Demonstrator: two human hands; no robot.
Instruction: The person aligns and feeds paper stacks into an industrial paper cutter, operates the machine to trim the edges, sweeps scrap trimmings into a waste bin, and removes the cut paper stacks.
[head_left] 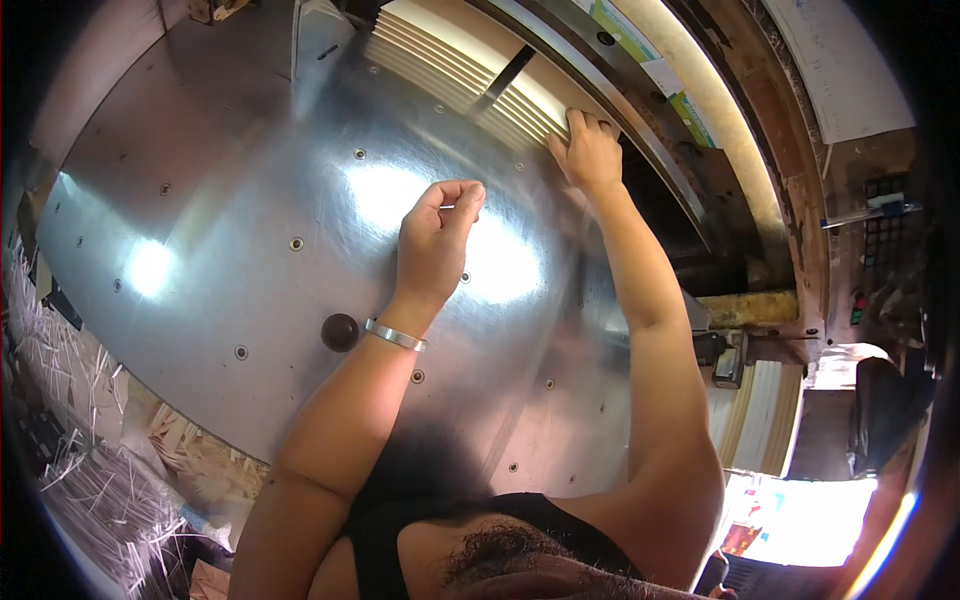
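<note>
At the far side of the metal table, my right hand [590,155] grips the right end of a cream paper stack [540,88]. Its thumb is at the near edge and its fingers reach over the top. A second cream paper stack [440,45] lies to the left, past a narrow dark gap. Nearer to me, my left hand [437,235] is raised above the shiny table [300,310], apart from both stacks. Its fingers are curled and closed against the thumb, and I see nothing in them. A metal bracelet [396,335] circles that wrist.
A long machine beam [590,75] crosses behind the stacks. A dark round knob [340,332] sits left of my left wrist. Paper shreds [100,490] pile up at the lower left. At the right are a thick paper pile [757,418], a pen [868,213] and a lit screen [800,520].
</note>
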